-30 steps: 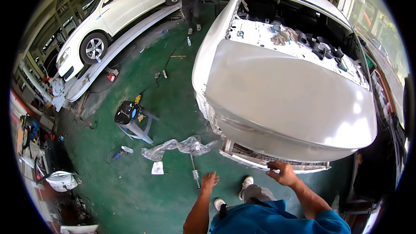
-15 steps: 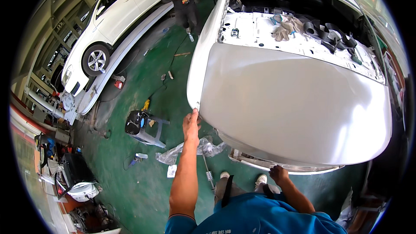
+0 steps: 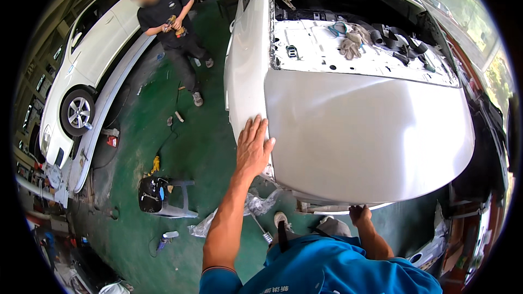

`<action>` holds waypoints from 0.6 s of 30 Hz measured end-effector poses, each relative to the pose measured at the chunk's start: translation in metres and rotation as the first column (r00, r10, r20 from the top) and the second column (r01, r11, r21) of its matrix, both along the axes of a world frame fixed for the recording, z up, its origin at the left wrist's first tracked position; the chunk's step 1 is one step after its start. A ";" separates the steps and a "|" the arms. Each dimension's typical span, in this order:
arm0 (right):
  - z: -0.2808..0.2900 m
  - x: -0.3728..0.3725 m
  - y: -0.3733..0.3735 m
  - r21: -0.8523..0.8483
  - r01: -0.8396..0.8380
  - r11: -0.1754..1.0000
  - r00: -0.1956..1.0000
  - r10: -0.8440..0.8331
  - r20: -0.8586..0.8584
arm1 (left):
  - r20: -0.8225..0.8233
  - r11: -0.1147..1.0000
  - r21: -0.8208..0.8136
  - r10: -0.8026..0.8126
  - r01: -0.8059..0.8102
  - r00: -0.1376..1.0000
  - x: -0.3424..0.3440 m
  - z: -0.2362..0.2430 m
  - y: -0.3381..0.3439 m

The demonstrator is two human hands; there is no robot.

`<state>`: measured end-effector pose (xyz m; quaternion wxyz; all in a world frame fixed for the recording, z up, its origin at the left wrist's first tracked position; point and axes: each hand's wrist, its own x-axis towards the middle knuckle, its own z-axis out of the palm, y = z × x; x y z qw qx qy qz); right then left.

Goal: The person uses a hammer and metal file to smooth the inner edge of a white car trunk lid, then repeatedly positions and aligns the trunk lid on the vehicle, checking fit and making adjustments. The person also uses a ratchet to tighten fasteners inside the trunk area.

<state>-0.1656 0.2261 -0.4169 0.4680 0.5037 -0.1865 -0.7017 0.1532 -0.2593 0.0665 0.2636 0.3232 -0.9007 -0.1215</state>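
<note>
While I watch from the head view, my left hand (image 3: 254,149) lies flat and spread, fingers open, on the left corner of the silver lid (image 3: 370,136) of the white car (image 3: 248,60). It presses on the panel rather than gripping it. My right hand (image 3: 359,215) is lower and nearer my body, its fingers curled under the lid's near edge; how tightly it holds I cannot tell. The lid stretches ahead and to the right of both hands, its long axis running left to right across my view, near edge closest to me. So the left hand sits on top at the corner and the right hand underneath near the middle. Beyond the lid lies the open bay with gloves (image 3: 351,43) on it. A stool (image 3: 163,198) stands on the green floor to my left, and another person (image 3: 171,27) works farther off.
</note>
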 end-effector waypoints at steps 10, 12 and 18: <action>0.047 0.034 -0.021 0.562 0.012 0.827 0.820 0.314 -0.479 | -0.062 0.998 -0.068 -0.019 0.015 0.998 -0.059 0.000 -0.079; 0.110 0.059 -0.067 0.804 0.030 0.594 0.669 0.586 -0.458 | -0.049 0.998 -0.057 0.011 -0.013 0.999 -0.048 0.003 -0.084; 0.186 0.044 -0.084 0.870 0.112 0.480 0.780 0.500 -0.376 | -0.038 0.997 -0.024 0.079 -0.080 0.996 -0.095 0.009 -0.108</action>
